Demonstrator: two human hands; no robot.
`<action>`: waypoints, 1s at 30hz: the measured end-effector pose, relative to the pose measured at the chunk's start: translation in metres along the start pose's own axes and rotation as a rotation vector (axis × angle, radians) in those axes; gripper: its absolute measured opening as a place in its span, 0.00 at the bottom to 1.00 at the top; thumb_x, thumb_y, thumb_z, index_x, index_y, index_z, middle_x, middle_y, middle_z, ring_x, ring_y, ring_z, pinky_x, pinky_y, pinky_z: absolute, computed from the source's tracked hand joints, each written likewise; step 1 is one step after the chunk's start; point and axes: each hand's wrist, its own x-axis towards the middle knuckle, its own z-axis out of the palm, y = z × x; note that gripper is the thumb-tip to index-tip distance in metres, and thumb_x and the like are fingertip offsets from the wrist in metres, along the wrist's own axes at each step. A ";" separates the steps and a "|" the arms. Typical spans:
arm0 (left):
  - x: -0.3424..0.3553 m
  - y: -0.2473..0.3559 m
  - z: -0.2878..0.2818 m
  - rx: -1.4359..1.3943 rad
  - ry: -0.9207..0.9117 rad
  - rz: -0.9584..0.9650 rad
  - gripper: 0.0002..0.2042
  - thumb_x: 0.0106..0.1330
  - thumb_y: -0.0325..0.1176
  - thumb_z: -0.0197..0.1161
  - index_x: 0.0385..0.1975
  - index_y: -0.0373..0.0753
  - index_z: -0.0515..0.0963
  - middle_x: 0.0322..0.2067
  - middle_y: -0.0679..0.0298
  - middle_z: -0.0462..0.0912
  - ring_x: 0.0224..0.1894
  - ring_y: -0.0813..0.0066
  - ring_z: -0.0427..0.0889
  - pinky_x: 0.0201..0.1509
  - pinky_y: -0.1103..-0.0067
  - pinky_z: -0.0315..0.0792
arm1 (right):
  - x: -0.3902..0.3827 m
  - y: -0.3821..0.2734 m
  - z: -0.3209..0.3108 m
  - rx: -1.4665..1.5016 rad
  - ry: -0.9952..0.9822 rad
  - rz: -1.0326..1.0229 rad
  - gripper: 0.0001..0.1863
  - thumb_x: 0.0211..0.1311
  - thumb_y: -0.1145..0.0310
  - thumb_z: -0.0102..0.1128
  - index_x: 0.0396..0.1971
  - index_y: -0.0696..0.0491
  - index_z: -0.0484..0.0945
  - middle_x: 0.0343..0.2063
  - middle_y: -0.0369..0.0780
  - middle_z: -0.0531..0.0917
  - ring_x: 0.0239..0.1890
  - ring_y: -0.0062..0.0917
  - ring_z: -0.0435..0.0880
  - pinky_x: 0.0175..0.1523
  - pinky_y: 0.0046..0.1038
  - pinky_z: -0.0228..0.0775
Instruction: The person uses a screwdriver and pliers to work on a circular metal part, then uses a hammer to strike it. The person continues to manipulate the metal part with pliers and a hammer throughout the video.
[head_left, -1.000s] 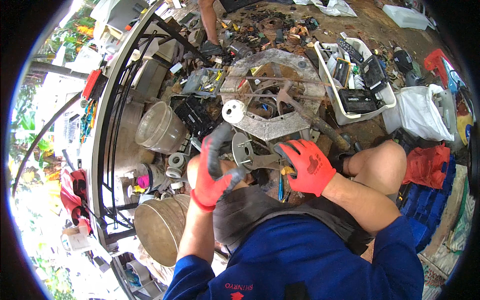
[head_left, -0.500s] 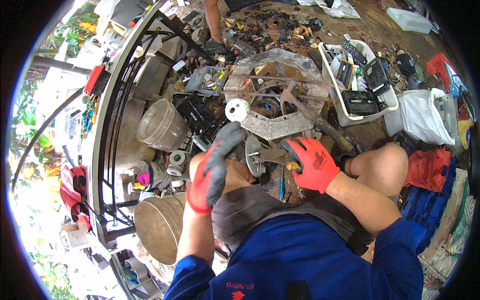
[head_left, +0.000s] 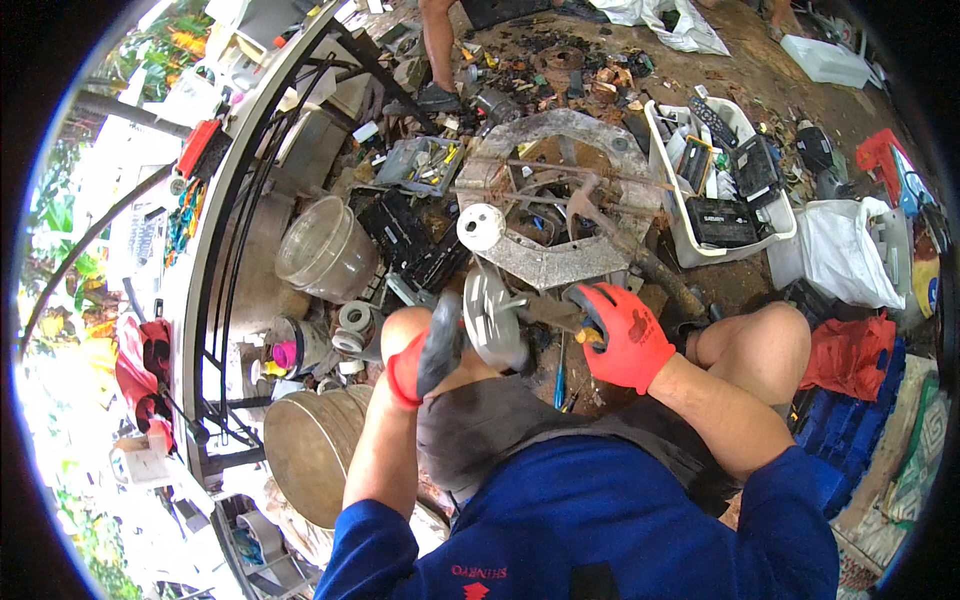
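My right hand [head_left: 625, 335], in a red glove with dark fingertips, is closed on the yellowish handle [head_left: 590, 336] of a cleaver-like tool. Its broad dull blade [head_left: 550, 312] points left, against or very near a grey round disc-shaped part [head_left: 490, 322] with a short stub at its centre. The disc stands tilted between my knees, slightly blurred. My left hand [head_left: 428, 355], in a red and dark grey glove, is upright at the disc's left edge. Motion smears its fingers, so whether they grip the rim is unclear. A white round piece [head_left: 481, 228] lies just beyond the disc.
Ahead stands a heavy octagonal metal frame [head_left: 545, 262] with a hammer [head_left: 620, 235] across it. A white bin of electronics [head_left: 782, 232] is at right; a clear bucket [head_left: 325, 250] and a beige bucket [head_left: 310, 460] are at left. A blue screwdriver [head_left: 560, 385] lies between my legs. Another person's leg [head_left: 438, 45] shows behind.
My left hand has come down from above to the disc's left edge. The disc has shifted left and its face has turned. My right hand keeps hold of the tool in nearly the same place.
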 end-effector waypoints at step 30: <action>0.018 0.017 0.023 0.819 0.411 0.104 0.46 0.52 0.50 0.77 0.66 0.29 0.65 0.60 0.48 0.75 0.65 0.58 0.72 0.69 0.68 0.64 | 0.000 0.006 -0.002 0.136 0.061 -0.041 0.37 0.46 0.68 0.67 0.61 0.58 0.70 0.52 0.54 0.76 0.55 0.51 0.76 0.60 0.44 0.70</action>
